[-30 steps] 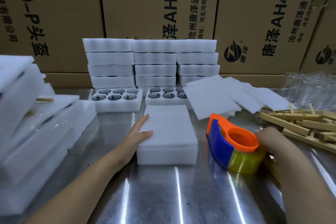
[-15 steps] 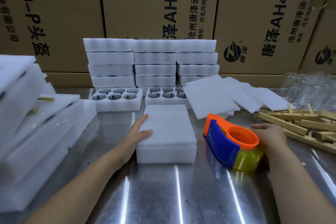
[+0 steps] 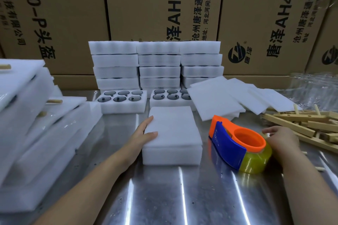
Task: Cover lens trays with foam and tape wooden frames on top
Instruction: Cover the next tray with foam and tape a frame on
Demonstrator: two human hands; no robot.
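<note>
A lens tray covered with a white foam sheet (image 3: 173, 129) lies on the metal table in front of me. My left hand (image 3: 144, 133) rests on its left edge, fingers straight along the side and thumb on top. To the right an orange and blue tape dispenser (image 3: 236, 142) with a yellowish roll stands on the table. Just right of the roll is my right hand (image 3: 281, 139), fingers relaxed and holding nothing. Wooden frames (image 3: 300, 124) lie in a loose pile at the far right. Loose foam sheets (image 3: 219, 97) are fanned out behind the dispenser.
Two uncovered lens trays (image 3: 124, 101) sit behind the covered one, in front of stacks of foam trays (image 3: 157, 64). Finished taped packs (image 3: 36, 115) are piled at the left. Clear plastic (image 3: 314, 86) lies at the back right. Cardboard boxes (image 3: 146, 5) wall off the back.
My right hand has let go of the tape dispenser and drawn back to its right side. The dispenser now stands by itself. My left hand has stayed on the tray.
</note>
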